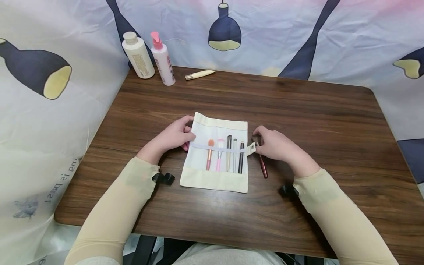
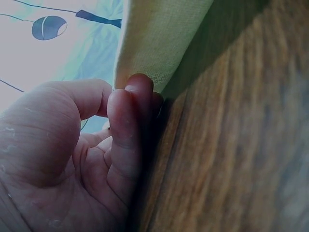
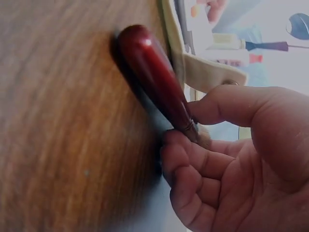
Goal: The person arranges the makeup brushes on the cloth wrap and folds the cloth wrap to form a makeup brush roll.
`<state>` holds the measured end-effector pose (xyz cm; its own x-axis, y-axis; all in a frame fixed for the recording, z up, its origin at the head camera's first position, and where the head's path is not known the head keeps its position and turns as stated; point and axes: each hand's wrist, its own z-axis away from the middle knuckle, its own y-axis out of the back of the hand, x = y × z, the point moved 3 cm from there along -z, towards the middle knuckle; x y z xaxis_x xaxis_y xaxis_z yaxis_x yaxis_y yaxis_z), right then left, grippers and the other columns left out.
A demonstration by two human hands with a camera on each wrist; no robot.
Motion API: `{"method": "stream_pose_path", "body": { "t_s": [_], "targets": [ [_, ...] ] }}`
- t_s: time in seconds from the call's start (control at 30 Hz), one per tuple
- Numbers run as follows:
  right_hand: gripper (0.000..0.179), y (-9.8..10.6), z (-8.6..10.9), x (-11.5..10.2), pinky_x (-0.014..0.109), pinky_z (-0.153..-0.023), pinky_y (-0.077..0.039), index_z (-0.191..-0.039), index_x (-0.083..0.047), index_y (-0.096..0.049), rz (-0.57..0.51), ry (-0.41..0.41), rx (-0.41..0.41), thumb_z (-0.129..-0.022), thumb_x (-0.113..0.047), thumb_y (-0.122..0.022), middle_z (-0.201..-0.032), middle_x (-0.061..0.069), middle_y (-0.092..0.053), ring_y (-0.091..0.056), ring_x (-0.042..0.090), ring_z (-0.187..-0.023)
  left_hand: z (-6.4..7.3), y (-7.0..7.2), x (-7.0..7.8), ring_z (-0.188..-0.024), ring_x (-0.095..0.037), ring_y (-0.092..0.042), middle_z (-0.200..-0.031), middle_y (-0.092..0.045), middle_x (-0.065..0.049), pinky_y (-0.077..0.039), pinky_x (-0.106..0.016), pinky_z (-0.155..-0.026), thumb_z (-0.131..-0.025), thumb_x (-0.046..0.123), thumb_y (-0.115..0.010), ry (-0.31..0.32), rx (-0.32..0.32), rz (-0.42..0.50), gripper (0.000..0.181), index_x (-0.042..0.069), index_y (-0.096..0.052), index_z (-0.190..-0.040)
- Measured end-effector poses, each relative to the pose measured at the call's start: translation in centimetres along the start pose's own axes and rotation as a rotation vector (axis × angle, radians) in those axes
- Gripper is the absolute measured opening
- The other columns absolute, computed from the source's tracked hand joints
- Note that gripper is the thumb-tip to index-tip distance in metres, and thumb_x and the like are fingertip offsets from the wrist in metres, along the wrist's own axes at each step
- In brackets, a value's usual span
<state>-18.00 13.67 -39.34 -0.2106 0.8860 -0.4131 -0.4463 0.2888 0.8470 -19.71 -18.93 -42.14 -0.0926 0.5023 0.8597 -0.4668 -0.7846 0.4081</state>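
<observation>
A cream cloth brush roll (image 1: 213, 179) lies unfolded on the table, with several makeup brushes (image 1: 228, 154) in a row under its white elastic band. At its left edge my left hand (image 1: 173, 137) pinches the cloth (image 2: 152, 41) between thumb and fingers. Beyond the roll's right edge, my right hand (image 1: 275, 144) holds a makeup brush (image 3: 157, 79) with a glossy dark red handle. Thumb and fingers grip it near the metal collar, the handle end pointing toward the person; the fingers mostly hide its bristles. A snap tab (image 1: 251, 148) sticks out beside that hand.
On the brown wooden table (image 1: 314, 110), a white bottle (image 1: 139, 57) and a pink-topped pump bottle (image 1: 163, 62) stand at the back left. A cream pen-like item (image 1: 200, 74) lies near the back edge. Printed cloth (image 1: 258, 40) hangs behind.
</observation>
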Motion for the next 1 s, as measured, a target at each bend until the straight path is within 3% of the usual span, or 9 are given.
{"method": "stream_pose_path", "body": {
  "t_s": [0.3, 0.53, 0.67, 1.0],
  "targets": [
    [0.050, 1.9, 0.1, 0.3, 0.035, -0.063, -0.050, -0.142, -0.008, -0.046, -0.228, 0.017, 0.009, -0.096, -0.017, -0.065, -0.076, 0.008, -0.064, -0.065, 0.023, -0.065, -0.2, 0.0, -0.1, -0.056, -0.022, -0.063, -0.090, -0.071, -0.016, -0.058, -0.033, -0.052, -0.096, 0.004, -0.058, -0.004, -0.005, 0.001, 0.062, 0.004, -0.035, -0.153],
    [0.050, 2.8, -0.1, -0.6, 0.037, -0.064, -0.050, -0.143, -0.012, -0.047, -0.307, 0.075, 0.059, -0.097, -0.019, -0.068, -0.071, 0.006, -0.061, -0.067, 0.031, -0.068, -0.3, 0.1, -0.3, -0.056, -0.022, -0.062, -0.090, -0.071, -0.016, -0.058, -0.033, -0.052, -0.096, 0.003, -0.059, -0.002, -0.005, 0.005, 0.061, 0.004, -0.035, -0.153],
    [0.049, 3.3, -0.4, -1.8, 0.037, -0.061, -0.046, -0.141, -0.014, -0.049, -0.344, 0.109, 0.093, -0.097, -0.018, -0.069, -0.071, 0.006, -0.058, -0.066, 0.035, -0.069, -0.3, 0.2, -0.3, -0.055, -0.022, -0.062, -0.088, -0.071, -0.016, -0.058, -0.033, -0.052, -0.096, 0.003, -0.059, -0.012, -0.002, 0.005, 0.060, 0.005, -0.036, -0.151],
    [0.053, 2.1, -2.4, -6.1, 0.040, -0.068, -0.056, -0.146, -0.013, -0.044, -0.558, 0.134, 0.088, -0.099, -0.019, -0.068, -0.076, 0.009, -0.061, -0.066, 0.039, -0.076, -0.1, 0.1, -0.1, -0.056, -0.022, -0.062, -0.091, -0.072, -0.016, -0.058, -0.034, -0.052, -0.097, 0.004, -0.057, 0.004, 0.001, 0.001, 0.060, 0.005, -0.036, -0.152]
  ]
}}
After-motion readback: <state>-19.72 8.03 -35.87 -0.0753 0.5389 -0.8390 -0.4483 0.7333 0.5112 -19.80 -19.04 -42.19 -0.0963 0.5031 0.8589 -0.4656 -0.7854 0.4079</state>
